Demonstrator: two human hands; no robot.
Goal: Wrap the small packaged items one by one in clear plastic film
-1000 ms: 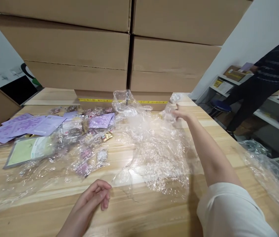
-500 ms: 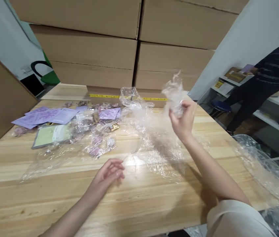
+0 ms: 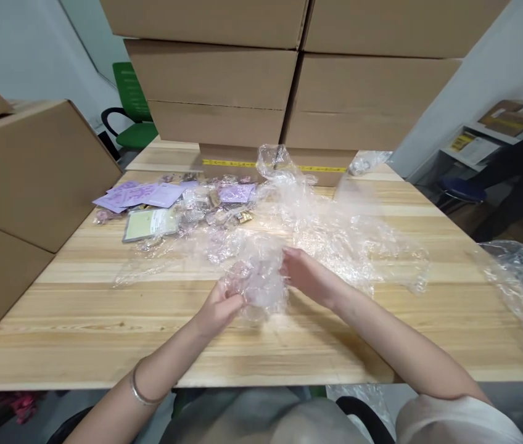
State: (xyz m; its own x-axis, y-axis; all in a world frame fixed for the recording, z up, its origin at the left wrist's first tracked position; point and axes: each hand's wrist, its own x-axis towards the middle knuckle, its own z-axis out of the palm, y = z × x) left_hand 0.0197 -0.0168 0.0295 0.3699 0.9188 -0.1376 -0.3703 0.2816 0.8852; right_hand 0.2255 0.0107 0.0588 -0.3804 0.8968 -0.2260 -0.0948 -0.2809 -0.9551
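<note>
Gripping a plastic wad from both sides

Held between left hand (image 3: 218,308) and right hand (image 3: 305,277), both pinched closed on it, the crumpled plastic wad (image 3: 256,287) hovers above the wooden table (image 3: 104,320). Beyond the wad: loose plastic film (image 3: 358,237), purple packets (image 3: 139,194).

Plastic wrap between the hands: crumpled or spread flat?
Crumpled: the plastic wrap is a bunched wad held between left hand and right hand.
</note>
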